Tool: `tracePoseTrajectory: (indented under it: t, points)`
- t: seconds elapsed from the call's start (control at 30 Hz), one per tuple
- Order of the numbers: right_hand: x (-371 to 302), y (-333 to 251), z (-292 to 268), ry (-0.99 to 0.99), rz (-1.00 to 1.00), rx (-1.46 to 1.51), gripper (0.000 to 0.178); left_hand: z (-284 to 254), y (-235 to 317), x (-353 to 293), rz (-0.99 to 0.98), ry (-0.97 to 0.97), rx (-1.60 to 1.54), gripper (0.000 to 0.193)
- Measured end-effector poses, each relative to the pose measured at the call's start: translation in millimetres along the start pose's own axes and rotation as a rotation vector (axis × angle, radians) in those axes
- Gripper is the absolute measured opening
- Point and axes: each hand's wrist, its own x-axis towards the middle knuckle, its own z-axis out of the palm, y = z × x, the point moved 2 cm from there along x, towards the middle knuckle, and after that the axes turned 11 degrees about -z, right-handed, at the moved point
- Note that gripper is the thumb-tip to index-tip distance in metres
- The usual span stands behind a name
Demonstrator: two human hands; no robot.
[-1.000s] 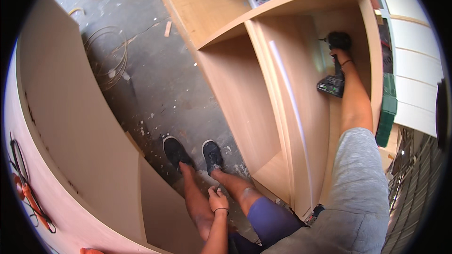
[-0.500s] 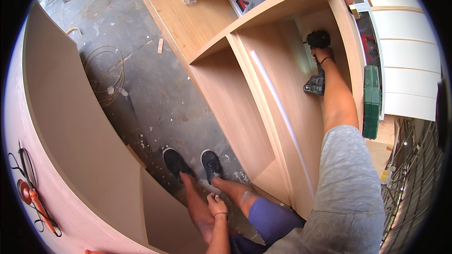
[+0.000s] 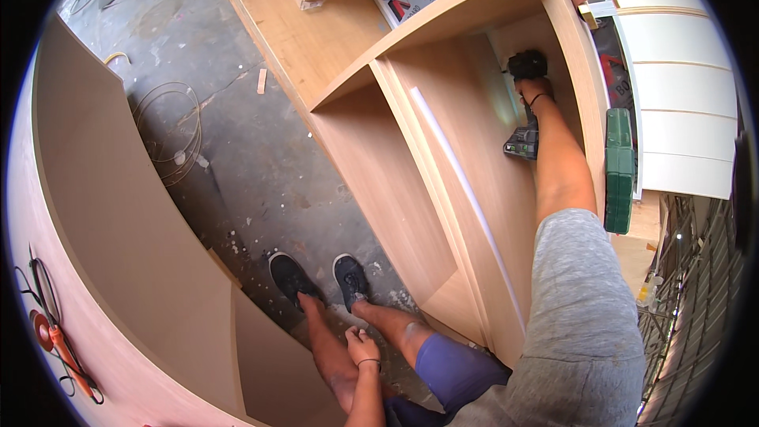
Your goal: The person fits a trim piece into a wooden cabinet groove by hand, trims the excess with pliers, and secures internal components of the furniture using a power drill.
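Observation:
With my right arm reaching inside a pale wooden cabinet [image 3: 443,213], my right hand [image 3: 535,90] is wrapped round the grip of a black cordless drill [image 3: 528,65]. The drill's head points left, toward a panel inside the right compartment; its tip is too small to make out. Its battery lies below my hand. Down by my legs, my left hand [image 3: 362,345] is closed, with fingers curled; whatever it may hold is hidden. A narrow white strip [image 3: 466,190] runs along the cabinet's middle divider.
A green case [image 3: 619,170] stands against the cabinet's right side. At left, a large curved panel [image 3: 150,229] carries an orange-handled tool with a black cord [image 3: 62,348]. A coiled hose [image 3: 186,130] lies on the grey floor [image 3: 261,158]. White panels [image 3: 684,122] stand at the far right.
The whole view has shifted slightly, so the cabinet and drill appear a little further left. My right hand keeps its hold on the drill, and my left hand stays closed by my legs.

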Motion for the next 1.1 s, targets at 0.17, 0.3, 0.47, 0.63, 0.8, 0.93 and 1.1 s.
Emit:
tracePoseTrajectory:
  t: [0.17, 0.3, 0.47, 0.63, 0.8, 0.93, 1.1]
  points:
    - [-4, 2, -2, -0.038, 0.05, -0.072, 0.022, -3, 14, -7, 0.048, 0.026, 0.006, 0.025]
    - [-6, 5, -4, -0.013, 0.021, -0.11, 0.026, 4, 4, -1, -0.029, -0.041, -0.016, 0.025]
    - [-29, -11, -2, 0.154, -0.103, -0.127, 0.023, 2, 8, -3, 0.019, -0.025, -0.014, 0.025]
    - [-85, -69, 14, 0.181, -0.144, -0.173, 0.034, 1, 11, -1, 0.01, -0.01, -0.098, 0.024]
    - [-104, -80, 33, 0.052, -0.271, -0.055, 0.049, -1, 8, -1, 0.023, -0.018, -0.078, 0.023]
    - [-107, -79, 53, -0.058, -0.263, 0.027, 0.081, 0, 0, 3, 0.015, -0.041, -0.08, 0.024]
    - [-114, -80, 49, -0.125, -0.215, 0.025, 0.087, 0, -15, 10, 0.059, -0.025, -0.065, 0.025]
